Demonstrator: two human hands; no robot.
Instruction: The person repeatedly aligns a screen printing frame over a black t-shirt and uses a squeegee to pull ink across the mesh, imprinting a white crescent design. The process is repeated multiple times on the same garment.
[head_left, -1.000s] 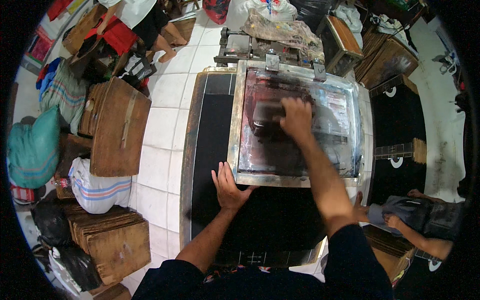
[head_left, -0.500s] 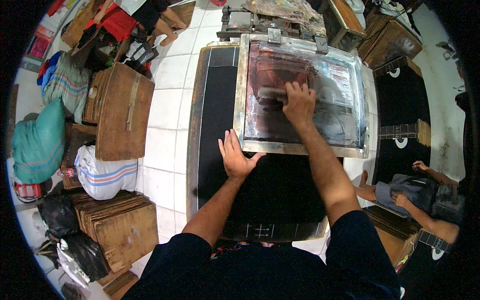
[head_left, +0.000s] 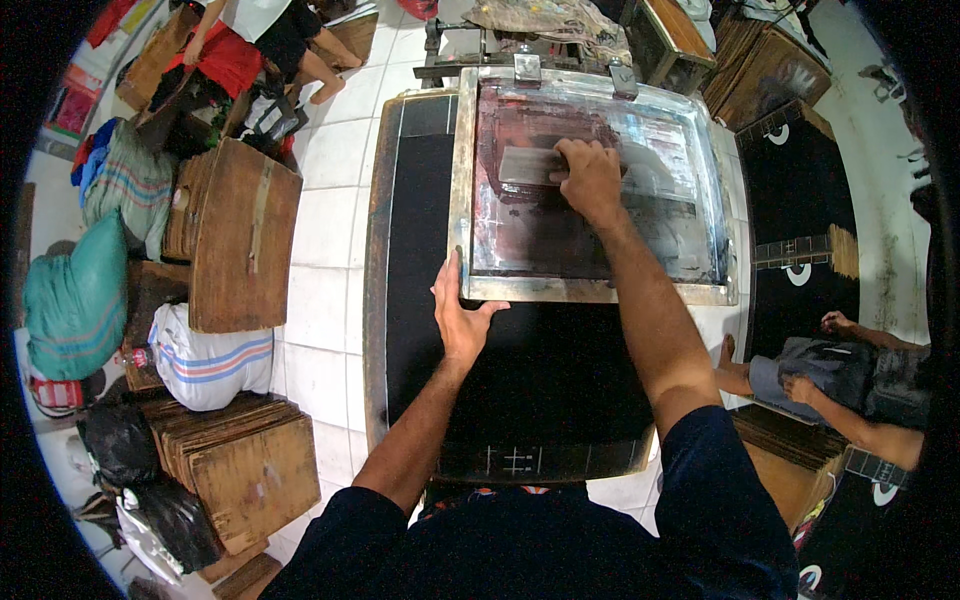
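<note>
A wooden-rimmed printing screen (head_left: pixel 462 190) lies over a long board with a black surface (head_left: pixel 420 230). Its mesh is smeared with dark red, grey and white. My right hand (head_left: pixel 592 180) is closed around a pale, flat squeegee (head_left: pixel 530 166), which rests on the upper middle of the mesh. Part of the squeegee is hidden under my fingers. At the screen's near left corner is my left hand (head_left: pixel 464 318), touching the frame, its fingers stretched along the left side and its thumb spread out by the near edge. Two metal hinge clamps (head_left: pixel 527 69) sit on the screen's far edge.
Stacks of brown boards (head_left: pixel 245 235) and a white sack (head_left: pixel 215 355) stand left of the tiled floor (head_left: pixel 325 230). More black boards (head_left: pixel 800 190) lie at the right. Another person's arm (head_left: pixel 850 415) shows at the right, and someone's legs (head_left: pixel 320 70) at the far left.
My right hand and the squeegee have shifted slightly away from me across the mesh. My left hand has slid to the corner's outer side. The whole view has shifted a little.
</note>
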